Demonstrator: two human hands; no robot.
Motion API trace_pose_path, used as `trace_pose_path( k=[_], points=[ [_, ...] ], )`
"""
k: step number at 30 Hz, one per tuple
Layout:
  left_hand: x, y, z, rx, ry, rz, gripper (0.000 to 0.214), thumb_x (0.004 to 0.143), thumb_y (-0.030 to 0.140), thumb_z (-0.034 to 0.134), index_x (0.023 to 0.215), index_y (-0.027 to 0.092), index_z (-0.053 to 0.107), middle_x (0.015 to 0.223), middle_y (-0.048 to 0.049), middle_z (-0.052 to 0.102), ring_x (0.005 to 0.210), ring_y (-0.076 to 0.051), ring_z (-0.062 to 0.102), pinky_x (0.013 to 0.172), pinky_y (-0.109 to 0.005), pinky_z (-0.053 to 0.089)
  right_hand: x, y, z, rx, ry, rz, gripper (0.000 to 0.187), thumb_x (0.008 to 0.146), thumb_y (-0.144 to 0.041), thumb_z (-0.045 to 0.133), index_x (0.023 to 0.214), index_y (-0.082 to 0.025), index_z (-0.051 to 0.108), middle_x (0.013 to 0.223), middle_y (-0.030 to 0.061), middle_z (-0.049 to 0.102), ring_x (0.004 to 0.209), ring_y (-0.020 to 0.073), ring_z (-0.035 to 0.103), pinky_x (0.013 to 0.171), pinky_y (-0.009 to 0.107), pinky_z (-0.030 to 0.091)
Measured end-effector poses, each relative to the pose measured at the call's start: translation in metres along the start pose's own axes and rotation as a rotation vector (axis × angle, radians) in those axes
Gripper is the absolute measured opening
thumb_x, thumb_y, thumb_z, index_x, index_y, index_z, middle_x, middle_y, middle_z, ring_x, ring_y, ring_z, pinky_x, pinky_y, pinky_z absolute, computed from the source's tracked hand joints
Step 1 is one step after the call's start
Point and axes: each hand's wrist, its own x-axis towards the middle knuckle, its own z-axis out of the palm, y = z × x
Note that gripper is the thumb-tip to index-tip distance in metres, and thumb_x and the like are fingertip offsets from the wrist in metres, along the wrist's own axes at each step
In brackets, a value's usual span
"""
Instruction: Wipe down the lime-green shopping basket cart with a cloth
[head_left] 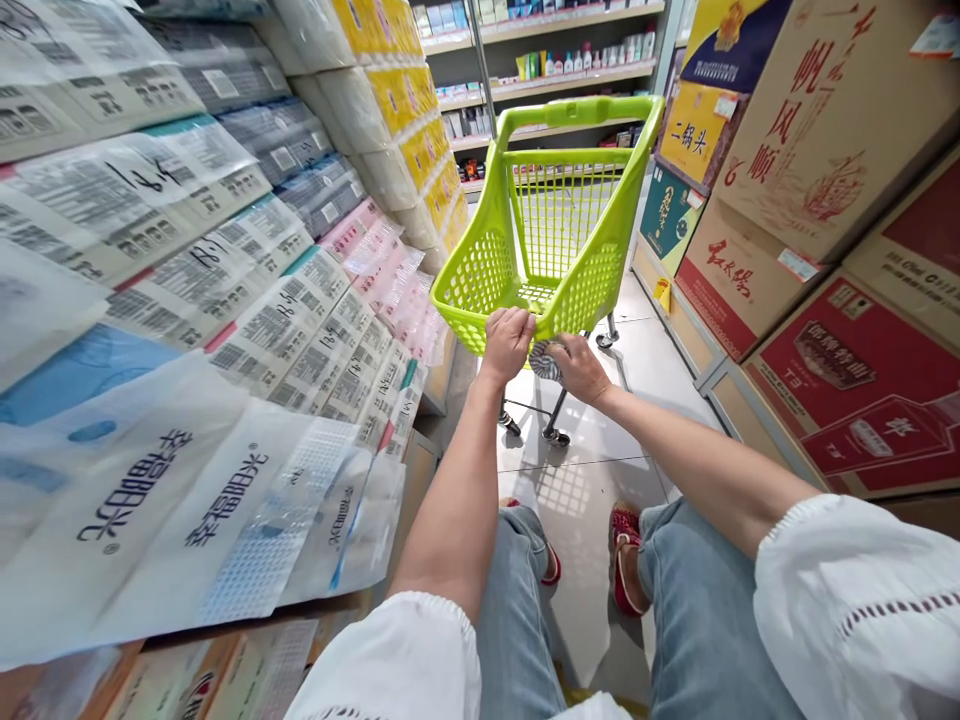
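The cart (596, 280) lies straight ahead of the fingers, its low end meeting them and its long axis running away from them, slanting a little to the right. Packs (277, 310) are piled to the left of the fingers; boxes (799, 140) are stacked to their right, past the cart's side. The handle (577, 112) is at the far, high end, well apart from the fingers of both hands, while the near rim (550, 325) crosses directly under them. The left hand (510, 342) has the firmer place on that rim: its fingers are closed over it. The right hand (581, 368) is just beside, to the right and slightly lower, its fingers curled at a striped piece (545, 361) under the rim. Whether they grip that piece or press the rim as well, I cannot tell. The wheels (556, 437) rest on the floor, below the fingers.
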Motion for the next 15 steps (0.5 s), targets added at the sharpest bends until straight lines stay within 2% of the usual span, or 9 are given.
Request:
trace_pose_path(
  k=[4, 7, 11, 15],
  points=[
    [-0.001, -0.004, -0.002, -0.019, -0.056, 0.042, 0.032, 0.098, 0.034, 0.032, 0.089, 0.023, 0.061, 0.091, -0.0041, 0.064, 0.092, -0.018, 0.053, 0.090, -0.031, 0.037, 0.024, -0.004, -0.025, 0.038, 0.105, 0.006, 0.031, 0.089, -0.020, 0.046, 0.117, -0.023, 0.058, 0.127, 0.0119, 0.048, 0.115, 0.0257, 0.043, 0.101, 0.044, 0.039],
    [-0.002, -0.009, -0.003, -0.062, -0.068, 0.081, 0.030, 0.097, 0.032, 0.034, 0.102, 0.022, 0.062, 0.099, -0.0043, 0.066, 0.097, -0.018, 0.055, 0.094, -0.031, 0.036, 0.033, -0.005, -0.031, 0.034, 0.116, -0.027, 0.030, 0.090, -0.021, 0.045, 0.117, -0.024, 0.058, 0.127, 0.0112, 0.048, 0.116, 0.0254, 0.042, 0.101, 0.043, 0.039],
    [-0.003, -0.014, -0.002, -0.111, -0.032, 0.115, 0.031, 0.097, 0.033, 0.036, 0.104, 0.022, 0.064, 0.099, -0.0036, 0.068, 0.094, -0.018, 0.056, 0.093, -0.033, 0.038, 0.021, -0.002, -0.011, -0.028, 0.116, 0.007, 0.030, 0.092, -0.019, 0.041, 0.115, -0.023, 0.060, 0.126, 0.0116, 0.049, 0.113, 0.0243, 0.044, 0.099, 0.043, 0.040],
    [-0.003, -0.015, -0.001, -0.122, -0.010, 0.115, 0.032, 0.097, 0.035, 0.036, 0.103, 0.023, 0.065, 0.096, -0.0037, 0.069, 0.091, -0.019, 0.056, 0.090, -0.034, 0.039, -0.002, 0.004, 0.014, -0.121, 0.022, -0.037, 0.033, 0.093, -0.016, 0.039, 0.114, -0.023, 0.062, 0.124, 0.0119, 0.053, 0.108, 0.0246, 0.046, 0.091, 0.041, 0.043]
  ],
)
